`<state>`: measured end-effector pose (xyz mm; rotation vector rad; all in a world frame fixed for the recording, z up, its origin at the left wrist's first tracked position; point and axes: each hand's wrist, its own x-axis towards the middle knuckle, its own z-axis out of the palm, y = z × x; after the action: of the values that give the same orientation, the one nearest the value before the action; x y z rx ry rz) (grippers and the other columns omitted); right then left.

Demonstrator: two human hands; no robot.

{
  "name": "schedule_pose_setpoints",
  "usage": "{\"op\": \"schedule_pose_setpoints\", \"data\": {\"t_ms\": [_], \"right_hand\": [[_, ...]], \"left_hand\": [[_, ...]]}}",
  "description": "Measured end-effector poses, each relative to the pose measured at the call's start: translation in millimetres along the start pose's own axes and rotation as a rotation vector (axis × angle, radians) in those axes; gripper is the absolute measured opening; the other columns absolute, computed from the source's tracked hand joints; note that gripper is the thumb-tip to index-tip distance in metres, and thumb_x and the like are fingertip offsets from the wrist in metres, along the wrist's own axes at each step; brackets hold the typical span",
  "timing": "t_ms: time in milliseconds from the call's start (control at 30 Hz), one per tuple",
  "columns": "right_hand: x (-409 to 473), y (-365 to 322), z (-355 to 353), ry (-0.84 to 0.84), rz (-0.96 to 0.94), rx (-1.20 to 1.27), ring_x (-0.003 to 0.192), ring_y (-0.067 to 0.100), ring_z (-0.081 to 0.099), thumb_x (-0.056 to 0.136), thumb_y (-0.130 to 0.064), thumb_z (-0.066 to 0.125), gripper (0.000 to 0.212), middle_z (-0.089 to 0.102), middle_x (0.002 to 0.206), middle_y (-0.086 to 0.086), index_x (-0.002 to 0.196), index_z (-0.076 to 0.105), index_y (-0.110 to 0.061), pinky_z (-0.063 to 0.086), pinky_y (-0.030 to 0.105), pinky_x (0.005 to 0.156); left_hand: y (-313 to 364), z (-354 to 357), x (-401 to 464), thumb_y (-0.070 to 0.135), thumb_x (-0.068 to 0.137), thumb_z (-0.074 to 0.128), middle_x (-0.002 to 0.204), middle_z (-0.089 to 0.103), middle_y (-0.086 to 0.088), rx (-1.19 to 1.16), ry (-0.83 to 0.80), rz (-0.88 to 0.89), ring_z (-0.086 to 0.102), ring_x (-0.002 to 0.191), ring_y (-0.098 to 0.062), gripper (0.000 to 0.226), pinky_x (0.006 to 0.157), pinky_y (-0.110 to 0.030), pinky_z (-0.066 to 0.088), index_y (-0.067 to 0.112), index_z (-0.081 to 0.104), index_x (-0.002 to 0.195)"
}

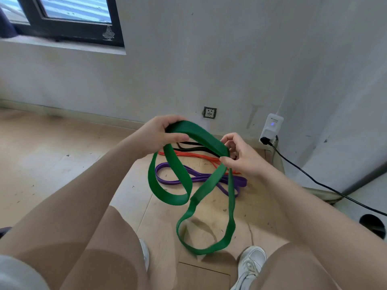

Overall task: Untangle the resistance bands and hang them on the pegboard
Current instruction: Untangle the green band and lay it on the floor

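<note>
While held up over the wooden floor (52,155), the green band (210,189) is gripped at two places along its upper stretch: the left hand (156,136) is curled round the top bend, thumb below and fingers folded over the upper edge, and the right hand (240,155) pinches the band a little further along, between thumb and bent fingers. From these two holds the green band is seen to hang in twisted loops, one smaller loop sagging under the left hand and a longer one dropping low between the two white shoes (250,265); whether its lowest curve touches the floor cannot be told. Three further bands are recorded on the floor behind the hanging one, near the wall: a purple band (238,182) laid nearest, folded into a long flat loop; an orange band (196,156) just beyond it; and a black band (189,146) furthest back, partly hidden by the green band and the right hand. The orange and purple bands are overlapped near their right ends, though how they are entangled cannot be made out. On the grey wall (209,59) a wall socket (209,113) is fitted low down, and to its right a white plug-in unit (272,127) with a small blue light is noted, with a black cable (314,181) trailed from it across the floor. A dark-framed window (69,19) is listed at upper left.
</note>
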<state>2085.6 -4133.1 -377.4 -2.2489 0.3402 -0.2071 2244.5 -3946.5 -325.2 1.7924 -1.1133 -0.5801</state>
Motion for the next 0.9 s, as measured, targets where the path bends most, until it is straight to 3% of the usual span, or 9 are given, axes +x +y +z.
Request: {"op": "schedule_pose_setpoints", "data": {"t_ms": [100,133,200,300,433,567,633,767,900], "right_hand": [[-1,-4,-12,0.015,-0.18,-0.598,0.098,0.018,0.05,0.081,-0.014,0.062,0.059,0.052,0.11,-0.002,0.133,0.034,-0.021,0.041,0.026,0.084],[-1,-8,-15,0.044,-0.196,-0.637,0.102,0.02,0.051,0.081,-0.011,0.06,0.062,0.052,0.116,0.0,0.136,0.033,-0.021,0.042,0.029,0.089],[1,-19,-22,0.103,-0.17,-0.486,0.102,0.019,0.054,0.082,-0.009,0.063,0.057,0.053,0.118,0.0,0.134,0.04,-0.021,0.047,0.034,0.091],[2,-42,-36,0.172,-0.113,-0.198,0.093,0.017,0.059,0.078,-0.021,0.074,0.044,0.06,0.1,-0.006,0.117,0.053,-0.023,0.052,0.038,0.088],[5,-77,-39,0.175,-0.117,-0.073,0.087,0.015,0.063,0.074,-0.026,0.077,0.025,0.065,0.09,-0.008,0.088,0.058,-0.032,0.054,0.036,0.084],[12,-112,-36,0.232,-0.173,0.052,0.08,0.016,0.066,0.074,-0.023,0.077,0.02,0.068,0.086,0.001,0.084,0.06,-0.028,0.055,0.027,0.073],[15,-128,-35,0.249,-0.21,0.031,0.079,0.017,0.066,0.074,-0.023,0.078,0.019,0.067,0.084,0.0,0.084,0.061,-0.025,0.056,0.027,0.072],[19,-138,-34,0.289,-0.256,-0.111,0.083,0.015,0.062,0.073,-0.027,0.078,0.022,0.062,0.089,-0.006,0.088,0.063,-0.023,0.054,0.032,0.077],[15,-123,-44,0.333,-0.181,0.139,0.09,0.023,0.06,0.076,-0.023,0.075,0.042,0.055,0.106,-0.004,0.11,0.049,-0.025,0.055,0.036,0.082]], "left_hand": [[-20,-2,-6,0.012,0.087,0.061,0.077,0.061,0.007,-0.051,0.047,-0.054,0.055,0.058,0.002,0.023,0.056,-0.014,0.046,0.027,0.061,0.105],[-26,-2,-7,0.013,0.087,0.061,0.078,0.061,0.008,-0.045,0.047,-0.062,0.056,0.061,0.002,0.023,0.06,-0.014,0.045,0.029,0.06,0.104],[-37,0,-11,0.016,0.086,0.063,0.084,0.062,0.01,0.023,-0.012,-0.086,0.058,0.071,0.0,0.025,0.068,-0.016,0.042,0.031,0.059,0.105],[-53,0,-17,0.022,0.086,0.065,0.085,0.057,0.008,0.167,-0.097,-0.15,0.054,0.078,-0.009,0.02,0.072,-0.023,0.041,0.034,0.055,0.099],[-52,2,-19,0.024,0.083,0.067,0.089,0.057,0.007,0.297,-0.154,-0.166,0.057,0.085,-0.015,0.028,0.078,-0.028,0.045,0.037,0.049,0.098],[-20,0,-13,0.013,0.08,0.069,0.115,0.06,-0.003,-0.007,-0.229,-0.161,0.059,0.104,-0.015,0.07,0.091,-0.03,0.046,0.032,0.032,0.135],[3,-5,-8,0.012,0.083,0.064,0.118,0.06,-0.004,-0.166,-0.191,-0.088,0.058,0.11,-0.015,0.068,0.098,-0.034,0.044,0.029,0.029,0.139],[46,-3,5,0.006,0.085,0.061,0.099,0.064,0.006,-0.21,-0.057,0.122,0.063,0.092,0.001,0.037,0.086,-0.021,0.05,0.018,0.049,0.119],[63,0,16,0.011,0.083,0.066,0.087,0.065,0.008,0.01,-0.001,0.207,0.063,0.074,0.007,0.025,0.073,-0.011,0.05,0.015,0.059,0.106]]}}
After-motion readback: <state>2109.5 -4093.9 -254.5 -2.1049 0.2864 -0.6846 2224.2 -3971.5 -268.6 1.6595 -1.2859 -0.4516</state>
